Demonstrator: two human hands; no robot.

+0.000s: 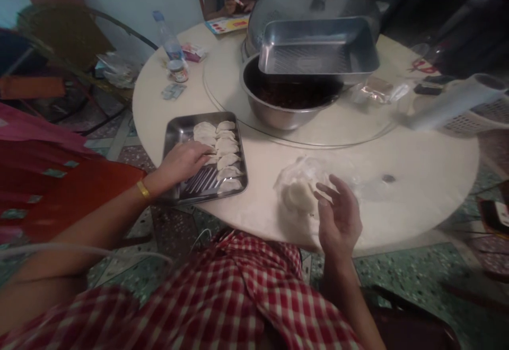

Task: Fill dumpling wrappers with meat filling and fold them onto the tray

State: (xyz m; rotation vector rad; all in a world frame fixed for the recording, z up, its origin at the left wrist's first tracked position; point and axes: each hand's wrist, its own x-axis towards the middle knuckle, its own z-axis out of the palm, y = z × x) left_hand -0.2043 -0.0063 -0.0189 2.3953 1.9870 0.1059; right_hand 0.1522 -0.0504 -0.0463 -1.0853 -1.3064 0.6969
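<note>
My left hand [188, 160] reaches over a dark metal tray [186, 196], its fingers closed on a dumpling [211, 158] at the lower end of the left row. Several pale folded dumplings [228, 147] lie in two rows in that tray. Over the table's front right part, my right hand [340, 215] hovers with its fingers apart and nothing in them. Just left of it, a stack of round dough wrappers [297, 196] rests on a floury patch, partly inside what looks like thin clear plastic.
A steel bowl of dark filling [288, 119] stands on the glass turntable [222, 106], an empty-looking metal tray [318, 58] across its rim. Behind is a large domed lid [294, 0]. A bottle [169, 37] and jar [177, 71] stand left; a plastic roll [457, 103] lies right. A person [234, 0] sits opposite.
</note>
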